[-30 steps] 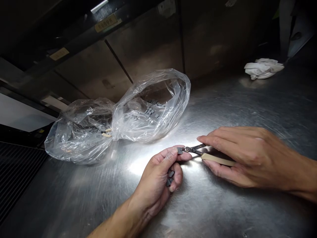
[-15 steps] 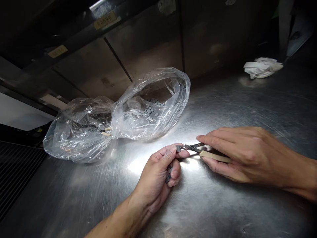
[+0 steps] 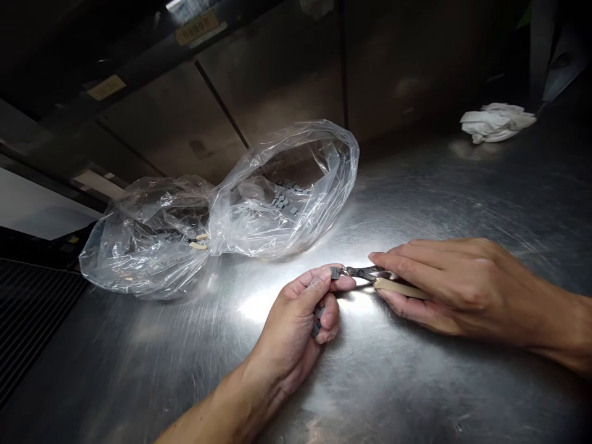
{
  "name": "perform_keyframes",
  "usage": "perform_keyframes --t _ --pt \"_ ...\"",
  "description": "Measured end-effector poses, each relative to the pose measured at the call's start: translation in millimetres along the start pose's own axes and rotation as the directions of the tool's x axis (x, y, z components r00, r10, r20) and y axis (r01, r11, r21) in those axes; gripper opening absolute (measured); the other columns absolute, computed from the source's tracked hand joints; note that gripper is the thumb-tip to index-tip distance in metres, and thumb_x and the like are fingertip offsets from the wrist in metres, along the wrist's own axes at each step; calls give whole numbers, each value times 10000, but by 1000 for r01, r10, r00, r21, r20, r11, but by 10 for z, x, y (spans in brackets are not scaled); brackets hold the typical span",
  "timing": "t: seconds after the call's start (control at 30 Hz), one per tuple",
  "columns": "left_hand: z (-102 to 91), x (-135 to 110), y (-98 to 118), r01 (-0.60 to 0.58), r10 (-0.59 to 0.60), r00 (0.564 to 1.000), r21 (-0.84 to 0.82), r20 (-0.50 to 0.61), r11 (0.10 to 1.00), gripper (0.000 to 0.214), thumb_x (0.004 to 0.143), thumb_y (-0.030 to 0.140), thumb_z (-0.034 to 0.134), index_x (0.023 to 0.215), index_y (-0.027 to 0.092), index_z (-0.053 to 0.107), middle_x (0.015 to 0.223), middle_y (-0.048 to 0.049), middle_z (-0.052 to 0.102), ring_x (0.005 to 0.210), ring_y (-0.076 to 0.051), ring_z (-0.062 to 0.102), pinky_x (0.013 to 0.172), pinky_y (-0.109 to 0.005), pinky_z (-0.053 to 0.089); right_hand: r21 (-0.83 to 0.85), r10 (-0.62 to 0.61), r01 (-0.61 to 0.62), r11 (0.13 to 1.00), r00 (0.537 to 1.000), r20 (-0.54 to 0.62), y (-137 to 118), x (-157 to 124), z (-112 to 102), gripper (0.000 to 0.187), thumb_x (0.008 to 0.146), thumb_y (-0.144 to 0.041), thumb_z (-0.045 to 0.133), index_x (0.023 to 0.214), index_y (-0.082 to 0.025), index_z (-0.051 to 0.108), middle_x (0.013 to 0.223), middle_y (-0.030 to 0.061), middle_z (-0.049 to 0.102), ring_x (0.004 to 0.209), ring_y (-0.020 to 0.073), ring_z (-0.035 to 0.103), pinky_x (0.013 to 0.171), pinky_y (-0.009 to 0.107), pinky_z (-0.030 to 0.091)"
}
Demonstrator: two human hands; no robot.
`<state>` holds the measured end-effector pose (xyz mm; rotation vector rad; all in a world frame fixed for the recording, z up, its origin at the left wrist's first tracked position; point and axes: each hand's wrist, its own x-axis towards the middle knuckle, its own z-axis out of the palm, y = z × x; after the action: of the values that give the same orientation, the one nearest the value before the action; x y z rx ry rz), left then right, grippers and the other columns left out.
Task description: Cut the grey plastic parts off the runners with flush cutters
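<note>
Between thumb and forefinger, my left hand point(image 3: 303, 308) pinches a small grey ribbed block point(image 3: 334, 272). More grey pieces point(image 3: 317, 322) are tucked under its curled fingers. My right hand point(image 3: 456, 283) is wrapped round a pair of small cutting pliers point(image 3: 363, 272) with dark metal jaws and a cream handle sleeve point(image 3: 400, 288). The pliers' tips point left and meet the edge of the pinched block. Whether the jaws bite into it is too small to tell. Part of the handles is hidden by my right hand.
Behind my hands, an open clear plastic bag point(image 3: 324, 213) holds several small grey pieces point(image 3: 282, 200). Left of it lies another clear bag point(image 3: 134, 271), with cream handle ends point(image 3: 198, 245) beside it. A crumpled white cloth point(image 3: 497, 122) rests on the metal tabletop point(image 3: 194, 364) at far right.
The plier handles have come closer together as my right hand squeezes slightly. My left hand keeps its pinch on the grey block. The whole view has shifted a little.
</note>
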<state>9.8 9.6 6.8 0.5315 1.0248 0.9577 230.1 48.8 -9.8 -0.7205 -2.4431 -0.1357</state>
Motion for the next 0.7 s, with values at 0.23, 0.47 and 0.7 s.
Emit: perform_keyframes --t 0.23,0.47,0.7 --pt "8 -18 6 16 -15 1000 36 -25 999 162 940 245 600 934 98 665 874 -31 654 411 14 358 384 -131 250 114 56 -57 992 998 9 13 -21 17 211 953 -207 555 1130 -123 631 829 41 689 670 165 648 610 305 488" --pt "-10 -13 1 25 -24 999 33 -28 999 158 939 271 608 1000 133 657 879 -21 653 418 1 369 376 -142 238 164 141 -133 977 989 -40 33 6 -10 178 919 -228 590 1065 -140 644 746 19 663 601 156 606 575 299 444" --pt "10 -11 15 35 -35 999 5 -6 999 140 931 253 625 955 117 646 890 -20 611 473 -4 342 399 -127 282 172 105 -101 980 994 -13 8 25 -15 254 914 -238 579 1121 -106 647 800 38 676 678 171 638 623 299 467"
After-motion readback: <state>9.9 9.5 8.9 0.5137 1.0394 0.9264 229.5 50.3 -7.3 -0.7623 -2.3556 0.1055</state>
